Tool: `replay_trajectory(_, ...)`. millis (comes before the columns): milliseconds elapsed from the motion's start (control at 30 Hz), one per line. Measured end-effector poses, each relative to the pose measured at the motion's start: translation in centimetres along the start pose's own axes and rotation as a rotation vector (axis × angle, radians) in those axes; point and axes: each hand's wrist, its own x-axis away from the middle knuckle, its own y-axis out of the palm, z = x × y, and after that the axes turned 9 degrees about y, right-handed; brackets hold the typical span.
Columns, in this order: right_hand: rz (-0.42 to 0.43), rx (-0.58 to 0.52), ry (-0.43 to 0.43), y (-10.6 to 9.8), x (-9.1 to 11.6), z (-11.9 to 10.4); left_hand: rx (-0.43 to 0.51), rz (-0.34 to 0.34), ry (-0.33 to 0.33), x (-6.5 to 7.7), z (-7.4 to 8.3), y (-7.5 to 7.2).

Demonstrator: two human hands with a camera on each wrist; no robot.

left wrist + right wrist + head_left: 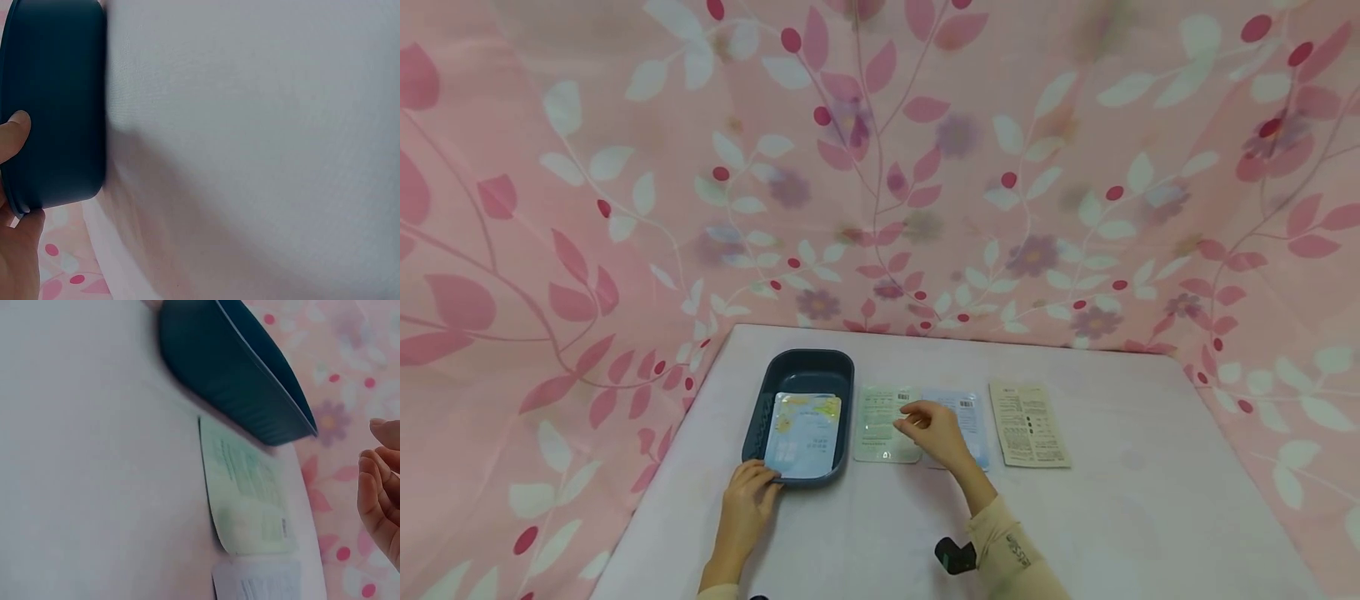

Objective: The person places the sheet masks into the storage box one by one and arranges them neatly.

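Head view: a person's left hand [747, 500] grips the near left corner of a dark blue tray [808, 379] on a white-covered table [1150, 433], fingers over the rim. Left wrist view shows the thumb [15, 132] pressed to the outer wall, a pinch that likely keeps the light tray from sliding. Whether the fingertips also touch the blue-and-yellow packet [805, 437] inside is hard to tell.

That packet lies flat toward the tray's near end, leaving the far end's floor bare; the walls probably keep it from slipping away. A yellowish edge shows at its far right corner, though whether a second packet lies beneath cannot be made out.

Above the table, the right hand [936, 432] hangs over the neighbouring packets, its fingers loosely curled, a gap between thumb and fingertips, holding nothing. Below it, a pale green packet [880, 433] lies just beside the tray, with a pale blue packet [972, 425] next to it, partly hidden by the hand, and a beige packet [1028, 425] at the row's right end. All three lie printed side up, seemingly spread side by side so each can be reached separately.
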Motion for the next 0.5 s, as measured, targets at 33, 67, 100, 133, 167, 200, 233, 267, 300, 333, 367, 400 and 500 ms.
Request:
replay_trajectory(33, 0.006, 0.011, 0.001, -0.4, 0.0, 0.1, 0.003, -0.001, -0.002, 0.0, 0.0, 0.0)
replay_trajectory(67, 0.006, 0.016, 0.004, -0.8, 0.0, 0.3, 0.006, -0.002, -0.003, 0.0, 0.0, 0.0)
replay_trajectory(100, 0.006, 0.018, 0.003, -1.2, 0.0, 0.5, 0.008, -0.003, -0.005, -0.1, 0.1, 0.0)
replay_trajectory(133, 0.010, 0.021, 0.002, -1.6, 0.0, 0.8, 0.007, -0.003, -0.008, -0.1, 0.1, 0.0)
replay_trajectory(167, 0.011, 0.020, 0.007, -2.0, 0.1, 1.0, 0.010, -0.003, -0.011, -0.1, 0.1, 0.0)
replay_trajectory(200, 0.015, 0.019, 0.010, -2.4, 0.1, 1.2, 0.011, -0.004, -0.013, -0.1, 0.1, 0.0)
replay_trajectory(233, 0.019, 0.016, 0.019, -2.9, 0.2, 1.4, 0.011, -0.005, -0.015, -0.1, 0.2, 0.0)
replay_trajectory(267, 0.025, 0.016, 0.023, -3.3, 0.3, 1.7, 0.008, -0.007, -0.017, -0.2, 0.2, 0.0)
replay_trajectory(300, 0.034, 0.017, 0.032, -3.7, 0.4, 1.9, 0.005, -0.009, -0.019, -0.2, 0.2, 0.0)
replay_trajectory(333, 0.044, 0.019, 0.045, -4.1, 0.6, 2.1, 0.003, -0.011, -0.021, -0.2, 0.3, 0.0)
replay_trajectory(367, 0.052, 0.018, 0.059, -4.5, 0.7, 2.4, 0.002, -0.014, -0.023, -0.2, 0.3, 0.0)
replay_trajectory(400, 0.062, 0.017, 0.072, -4.9, 0.9, 2.7, -0.001, -0.016, -0.024, -0.2, 0.3, -0.1)
replay_trajectory(500, 0.094, 0.015, 0.100, -6.1, 1.3, 3.5, -0.006, -0.021, -0.026, -0.2, 0.4, -0.1)
